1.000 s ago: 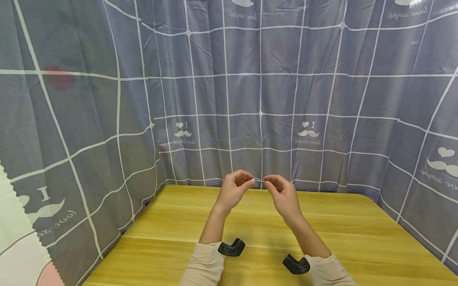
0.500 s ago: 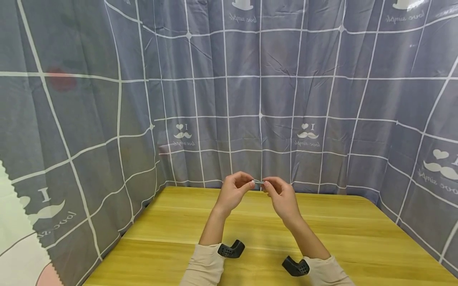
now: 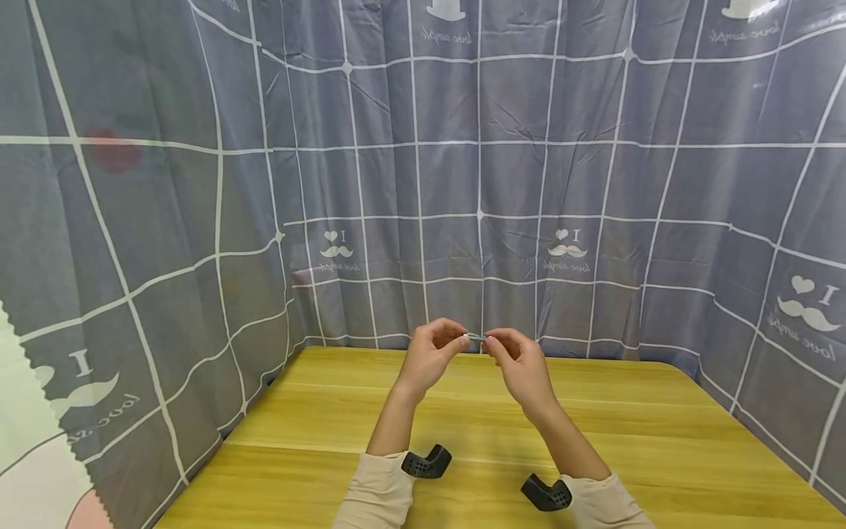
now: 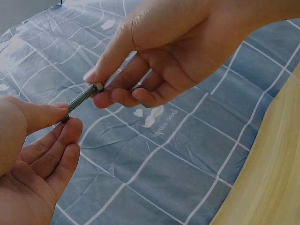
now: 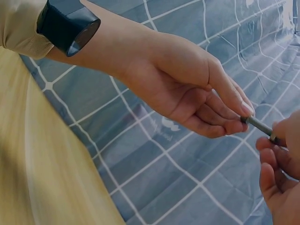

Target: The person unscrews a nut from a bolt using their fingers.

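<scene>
A small grey threaded bolt (image 4: pixel 80 100) spans the gap between both hands, raised over the table's far edge. My left hand (image 3: pixel 428 356) pinches its dark end between thumb and fingertips. At the other end sits a small brass-toned nut (image 4: pixel 99 87), which my right hand (image 3: pixel 529 371) holds between thumb and forefinger. In the right wrist view, the bolt (image 5: pixel 259 125) slopes down from the left fingertips to the nut (image 5: pixel 273 138). Fingertips partly cover both ends, so whether the dark end is a head or a second nut cannot be told.
A yellow wood-grain table (image 3: pixel 476 419) lies below the forearms. Grey curtains (image 3: pixel 515 176) with white grid lines hang behind it and at both sides. Black wrist cameras (image 3: pixel 427 461) sit on the beige sleeves. A pale patterned cloth (image 3: pixel 46 470) hangs at the far left.
My right hand has shifted slightly left, its thumb and fingertips changing position a little at the nut end. The left hand keeps its pinch. The head view has tilted slightly.
</scene>
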